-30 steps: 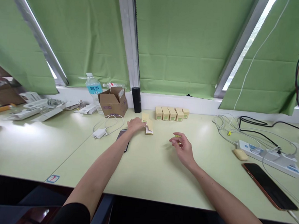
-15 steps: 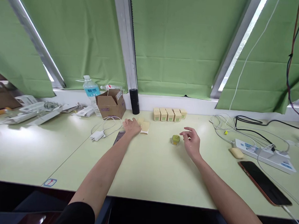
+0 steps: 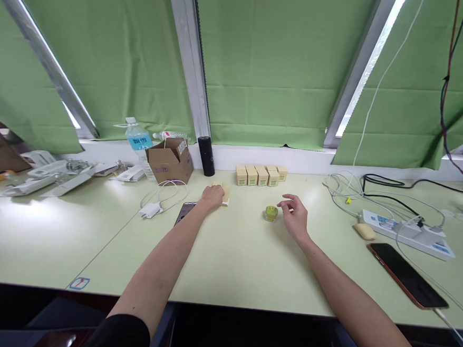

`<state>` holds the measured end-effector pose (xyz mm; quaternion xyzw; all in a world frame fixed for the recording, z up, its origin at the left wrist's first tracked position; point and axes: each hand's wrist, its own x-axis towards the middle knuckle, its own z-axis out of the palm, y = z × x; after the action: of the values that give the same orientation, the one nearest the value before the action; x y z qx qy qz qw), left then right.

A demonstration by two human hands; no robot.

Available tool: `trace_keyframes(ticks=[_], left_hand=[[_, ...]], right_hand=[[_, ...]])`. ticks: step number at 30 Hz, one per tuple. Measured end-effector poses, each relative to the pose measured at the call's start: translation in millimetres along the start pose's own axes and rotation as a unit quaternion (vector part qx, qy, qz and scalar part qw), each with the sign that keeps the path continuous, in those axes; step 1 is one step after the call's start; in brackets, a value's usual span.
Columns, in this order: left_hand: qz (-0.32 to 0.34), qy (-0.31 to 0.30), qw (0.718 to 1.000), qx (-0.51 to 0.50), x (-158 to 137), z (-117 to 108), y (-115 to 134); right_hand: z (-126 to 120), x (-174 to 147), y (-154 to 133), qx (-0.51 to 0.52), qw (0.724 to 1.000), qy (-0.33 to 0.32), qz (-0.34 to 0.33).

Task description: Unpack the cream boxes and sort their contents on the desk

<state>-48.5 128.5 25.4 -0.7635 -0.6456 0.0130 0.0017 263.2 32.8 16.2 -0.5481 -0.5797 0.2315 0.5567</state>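
Note:
My left hand reaches to the far side of the table. Its fingers are curled down on a flattened cream box with a white front edge; the fingertips are partly hidden. A dark phone lies just below the wrist. My right hand is open, with thumb and forefinger apart and nothing between them. Left of these fingers, a small clear jar with a green lid stands upright on the table, apart from the hand.
Several small cream boxes stand in a row at the back. Left of them are a black cylinder, an open brown carton and a white charger. To the right lie a power strip, cables and a large phone.
My left hand has shifted right and its spread fingers have curled onto the flattened cream box. My right hand stays open beside the jar. The view has tilted slightly.

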Motion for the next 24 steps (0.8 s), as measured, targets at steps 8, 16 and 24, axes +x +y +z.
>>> trace_keyframes(ticks=[8,16,24], left_hand=[[0.007,0.013,1.0,0.011,-9.4,6.1,3.1],[0.021,0.089,0.995,-0.027,-31.4,12.4,6.7],[0.057,0.164,0.982,-0.072,-56.3,1.5,33.4]], right_hand=[[3.6,10.2,26.3,-0.042,0.996,-0.074,-0.015],[9.8,9.9,41.7,-0.017,0.99,-0.136,-0.045],[10.9,4.8,38.8,-0.036,0.987,-0.148,-0.049]])
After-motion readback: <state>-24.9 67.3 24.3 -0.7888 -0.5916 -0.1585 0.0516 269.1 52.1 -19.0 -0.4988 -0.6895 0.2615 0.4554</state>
